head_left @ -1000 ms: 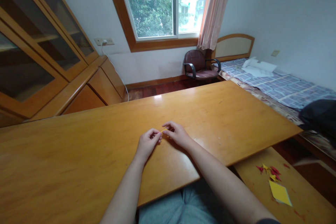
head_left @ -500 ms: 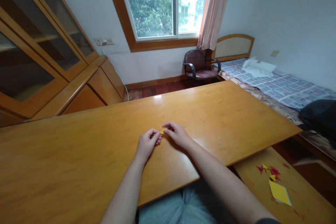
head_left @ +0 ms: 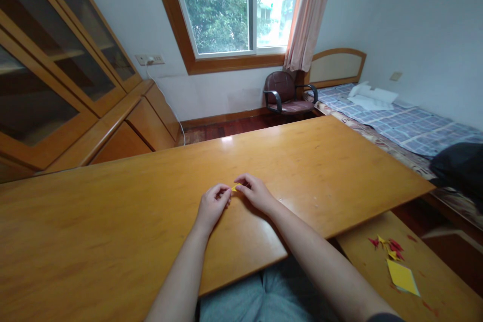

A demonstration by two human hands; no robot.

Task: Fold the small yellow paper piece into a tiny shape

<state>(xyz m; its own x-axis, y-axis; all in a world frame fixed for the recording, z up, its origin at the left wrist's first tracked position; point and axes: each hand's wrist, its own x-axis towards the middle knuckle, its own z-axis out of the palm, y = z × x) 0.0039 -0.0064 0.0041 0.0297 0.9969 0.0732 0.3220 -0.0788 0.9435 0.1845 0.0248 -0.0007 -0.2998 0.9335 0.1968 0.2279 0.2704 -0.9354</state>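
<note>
Small yellow paper piece [head_left: 235, 188]: located between the two hands, above the near part of the wooden table [head_left: 124, 226]. Left hand [head_left: 213, 206]: thumb and fingertips pinched on the piece's left end. Right hand [head_left: 255, 193]: fingers curved, thumb and fingertips gripping its right end. Lower surface [head_left: 362, 251], at the right: red and yellow folded papers [head_left: 392, 248] in a loose group; yellow square sheets [head_left: 402, 277] just beside them, nearer the person. Beyond the table: brown chair [head_left: 281, 93] below the window, bed [head_left: 400, 121] to its right.
</note>
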